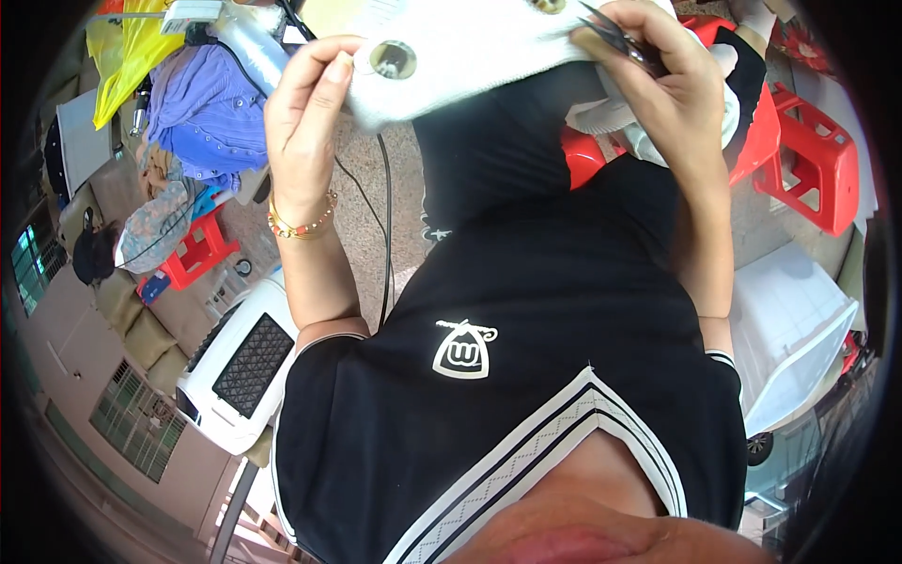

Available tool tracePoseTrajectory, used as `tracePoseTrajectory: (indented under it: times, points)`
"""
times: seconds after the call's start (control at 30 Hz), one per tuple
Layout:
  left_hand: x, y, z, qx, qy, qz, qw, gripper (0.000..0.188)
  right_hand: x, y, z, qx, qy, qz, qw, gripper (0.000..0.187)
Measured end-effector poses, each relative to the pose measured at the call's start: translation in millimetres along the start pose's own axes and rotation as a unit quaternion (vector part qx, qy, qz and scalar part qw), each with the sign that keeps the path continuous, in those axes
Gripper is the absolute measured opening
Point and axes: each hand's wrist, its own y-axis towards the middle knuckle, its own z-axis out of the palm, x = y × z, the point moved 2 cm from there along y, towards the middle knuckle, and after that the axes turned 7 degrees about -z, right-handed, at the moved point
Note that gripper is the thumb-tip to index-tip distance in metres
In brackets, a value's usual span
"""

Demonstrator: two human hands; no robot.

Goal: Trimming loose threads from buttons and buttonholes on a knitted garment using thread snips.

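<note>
A white knitted cloth (pixel 479 66) stretches between my hands at the top of the view, above my lap. My left hand (pixel 305 117) pinches its left edge between thumb and fingers. Close to that thumb, a round shiny metal piece (pixel 393 60) sits on the cloth. A second, smaller round piece (pixel 548 5) shows at the upper edge, partly cut off. My right hand (pixel 672 85) is closed round a pair of dark thread snips (pixel 609 34), whose pointed blades lie over the cloth's right part. The palm hides the rest of the snips.
Purple buttoned clothing (pixel 202 117) and a yellow plastic bag (pixel 132 56) lie to the left. Red stools (pixel 817 155) stand at the right, above a translucent plastic box (pixel 789 329). A white case with a dark mesh panel (pixel 240 367) is at lower left. A black cable (pixel 387 216) runs along the floor.
</note>
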Motion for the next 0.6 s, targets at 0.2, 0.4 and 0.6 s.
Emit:
tracePoseTrajectory:
  times: [0.2,0.4,0.6]
  points:
    - [-33,5,15,-0.029,0.066,0.133,0.989,0.024,-8,-11,-44,-0.107,0.049,-0.019,0.993,0.013]
    - [-42,14,52,-0.016,0.264,0.224,0.938,0.017,-35,-5,-32,-0.091,0.054,0.109,0.988,0.015]
    - [-41,13,53,-0.078,0.33,0.256,0.906,0.02,24,-20,-20,-0.112,-0.116,-0.067,0.985,0.032]
